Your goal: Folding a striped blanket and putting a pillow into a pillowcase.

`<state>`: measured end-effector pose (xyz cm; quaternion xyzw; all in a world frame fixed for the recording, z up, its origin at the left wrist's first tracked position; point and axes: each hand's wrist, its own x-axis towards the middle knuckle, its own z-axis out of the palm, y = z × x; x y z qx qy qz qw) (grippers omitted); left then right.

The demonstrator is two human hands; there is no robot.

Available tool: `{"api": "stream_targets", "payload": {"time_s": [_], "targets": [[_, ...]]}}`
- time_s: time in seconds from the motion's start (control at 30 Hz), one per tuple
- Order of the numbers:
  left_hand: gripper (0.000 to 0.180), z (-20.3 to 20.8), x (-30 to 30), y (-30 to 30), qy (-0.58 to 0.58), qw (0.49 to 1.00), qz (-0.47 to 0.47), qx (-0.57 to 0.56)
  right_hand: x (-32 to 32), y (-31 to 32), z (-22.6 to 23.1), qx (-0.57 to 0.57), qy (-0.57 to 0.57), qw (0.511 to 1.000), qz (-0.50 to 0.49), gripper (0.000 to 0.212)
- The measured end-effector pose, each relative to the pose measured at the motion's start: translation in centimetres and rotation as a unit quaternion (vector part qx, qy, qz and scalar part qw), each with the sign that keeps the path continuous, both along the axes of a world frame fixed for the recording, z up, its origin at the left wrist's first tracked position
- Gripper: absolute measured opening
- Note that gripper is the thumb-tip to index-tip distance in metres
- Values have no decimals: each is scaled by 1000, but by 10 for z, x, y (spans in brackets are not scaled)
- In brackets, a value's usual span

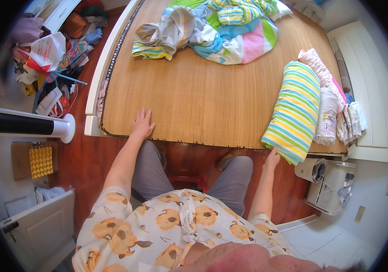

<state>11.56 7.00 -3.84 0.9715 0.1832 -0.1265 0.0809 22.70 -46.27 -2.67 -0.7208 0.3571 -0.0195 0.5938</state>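
Note:
My left hand [143, 123] lies flat on the tan bamboo mat [189, 99] near the bed's front edge, fingers spread, with nothing in it. At the right, my right hand [272, 158] is at the lower left corner of a thick folded quilt [295, 109] striped in green, yellow, blue and white. The thumb side shows against the quilt's end; the other fingers are partly hidden under it. The quilt lies lengthwise at the bed's right side, its near end jutting slightly past the mat's edge.
A crumpled multicoloured duvet [235, 41] and grey striped cloth [167, 34] lie at the far side. Right of the quilt are a pink pillow [318, 68] and rolled white cloth [326, 118]. A white tower fan [62, 128] stands left. A silver bin [334, 186] is at the lower right.

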Motion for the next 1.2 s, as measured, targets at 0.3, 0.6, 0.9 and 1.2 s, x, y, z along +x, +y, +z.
{"api": "stream_targets", "payload": {"time_s": [0.3, 0.6, 0.9, 1.2], "targets": [[75, 13, -20, 1, 56, 998, -24, -27, -24, 134, -19, -462, -211, 762, 401, 44], [65, 33, -51, -23, -9, 995, 29, -95, -39, 184, -6, -516, 31, 570, 639, 88], [58, 44, -123, -38, -97, 988, 96, -67, -35, 193, 3, -510, 109, 527, 672, 99], [67, 34, -157, -48, -4, 980, 177, -94, -43, 196, 7, -502, 80, 537, 673, 106]]}}
